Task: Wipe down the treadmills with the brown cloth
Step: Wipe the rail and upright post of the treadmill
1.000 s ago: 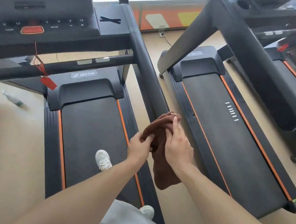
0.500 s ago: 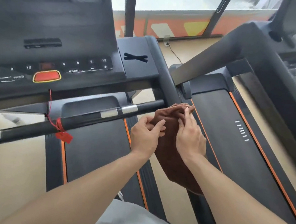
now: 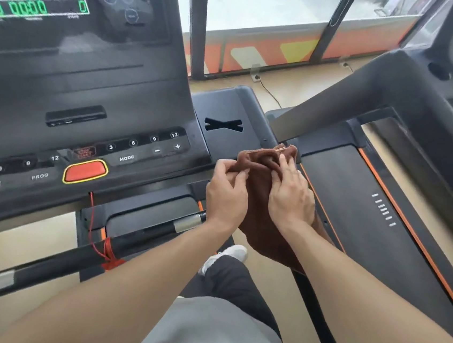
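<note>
the cloth [image 3: 258,202] is partly hidden under both hands; the console screen [image 3: 67,29] is cut off at the left edge.

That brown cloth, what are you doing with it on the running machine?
A person stands on a treadmill and holds the cloth in both hands. The left hand pinches its left edge, and the right hand presses its fingers into the bunched top. The cloth sits by the right handrail, just past the console, with its lower end hanging down. A second treadmill waits alongside on the right.
</note>
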Motion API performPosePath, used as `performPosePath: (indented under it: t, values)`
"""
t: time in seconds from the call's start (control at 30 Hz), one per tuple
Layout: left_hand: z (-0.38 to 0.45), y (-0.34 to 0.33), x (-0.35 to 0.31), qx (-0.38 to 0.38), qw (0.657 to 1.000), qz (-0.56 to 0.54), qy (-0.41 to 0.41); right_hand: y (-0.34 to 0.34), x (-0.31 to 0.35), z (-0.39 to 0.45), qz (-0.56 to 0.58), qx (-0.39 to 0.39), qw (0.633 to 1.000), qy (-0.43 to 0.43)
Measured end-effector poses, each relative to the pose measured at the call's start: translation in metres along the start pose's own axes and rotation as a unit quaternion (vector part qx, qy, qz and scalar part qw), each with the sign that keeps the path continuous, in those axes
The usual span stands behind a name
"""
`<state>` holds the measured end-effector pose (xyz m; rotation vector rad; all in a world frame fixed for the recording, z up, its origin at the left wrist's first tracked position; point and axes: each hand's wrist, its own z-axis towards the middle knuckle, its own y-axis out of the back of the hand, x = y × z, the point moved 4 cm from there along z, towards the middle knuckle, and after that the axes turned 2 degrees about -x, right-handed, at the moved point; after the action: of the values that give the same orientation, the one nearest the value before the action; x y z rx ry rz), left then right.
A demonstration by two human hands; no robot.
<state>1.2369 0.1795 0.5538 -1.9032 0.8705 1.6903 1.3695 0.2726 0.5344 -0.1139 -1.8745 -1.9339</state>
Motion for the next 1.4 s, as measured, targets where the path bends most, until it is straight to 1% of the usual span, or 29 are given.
performPosePath:
  t: [0.13, 0.2, 0.27, 0.3, 0.33, 0.4, 0.43, 0.53, 0.6, 0.7, 0.8, 0.9, 0.97, 1.03, 1.07, 1.13, 1.2, 1.3, 1.4]
  values:
    - [0.02, -0.004, -0.02, -0.009, 0.999, 0.047, 0.002, -0.011, 0.02, 0.035, -0.014, 0.046, 0.999, 0.008]
    - [0.036, -0.012, -0.029, 0.013, 0.997, 0.078, 0.007, -0.016, 0.032, 0.058, -0.003, 0.077, 0.997, 0.013]
    - [0.06, -0.023, -0.034, 0.056, 0.989, 0.133, 0.005, -0.021, 0.043, 0.082, 0.007, 0.102, 0.995, 0.023]
    - [0.075, -0.029, -0.034, 0.079, 0.978, 0.193, 0.002, -0.024, 0.048, 0.095, 0.016, 0.113, 0.993, 0.027]
    - [0.09, -0.034, -0.033, 0.099, 0.957, 0.273, -0.002, -0.025, 0.051, 0.108, 0.03, 0.125, 0.991, 0.03]
    - [0.122, -0.046, -0.026, 0.115, 0.902, 0.417, -0.013, -0.027, 0.058, 0.133, 0.071, 0.148, 0.986, 0.032]
    - [0.137, -0.051, -0.023, 0.113, 0.885, 0.452, -0.017, -0.028, 0.061, 0.146, 0.095, 0.157, 0.983, 0.032]
    - [0.178, -0.063, -0.02, 0.093, 0.863, 0.496, -0.031, -0.033, 0.073, 0.179, 0.158, 0.173, 0.972, 0.031]
    - [0.201, -0.065, -0.021, 0.076, 0.839, 0.535, -0.057, -0.04, 0.078, 0.196, 0.18, 0.183, 0.966, 0.02]
    - [0.235, -0.074, -0.027, 0.059, 0.821, 0.561, -0.084, -0.051, 0.084, 0.225, 0.21, 0.203, 0.956, -0.003]
    - [0.263, -0.081, -0.035, 0.07, 0.814, 0.566, -0.107, -0.058, 0.092, 0.252, 0.237, 0.196, 0.951, -0.014]
    - [0.288, -0.085, -0.041, 0.102, 0.832, 0.539, -0.082, -0.066, 0.094, 0.275, 0.233, 0.2, 0.951, -0.046]
    - [0.299, -0.087, -0.044, 0.115, 0.835, 0.534, -0.06, -0.072, 0.093, 0.283, 0.239, 0.204, 0.947, -0.066]
    - [0.306, -0.088, -0.046, 0.113, 0.838, 0.531, -0.057, -0.073, 0.091, 0.286, 0.243, 0.195, 0.945, -0.096]
    - [0.306, -0.087, -0.047, 0.099, 0.837, 0.534, -0.064, -0.072, 0.09, 0.286, 0.24, 0.189, 0.947, -0.103]
    - [0.299, -0.084, -0.044, 0.067, 0.827, 0.553, -0.08, -0.071, 0.09, 0.284, 0.233, 0.193, 0.949, -0.089]
    - [0.282, -0.082, -0.039, 0.051, 0.806, 0.582, -0.089, -0.067, 0.092, 0.274, 0.232, 0.224, 0.945, -0.057]
    - [0.254, -0.079, -0.031, 0.056, 0.784, 0.607, -0.114, -0.058, 0.089, 0.253, 0.249, 0.24, 0.938, -0.022]
    - [0.227, -0.075, -0.023, 0.073, 0.778, 0.611, -0.127, -0.045, 0.08, 0.225, 0.243, 0.242, 0.939, -0.001]
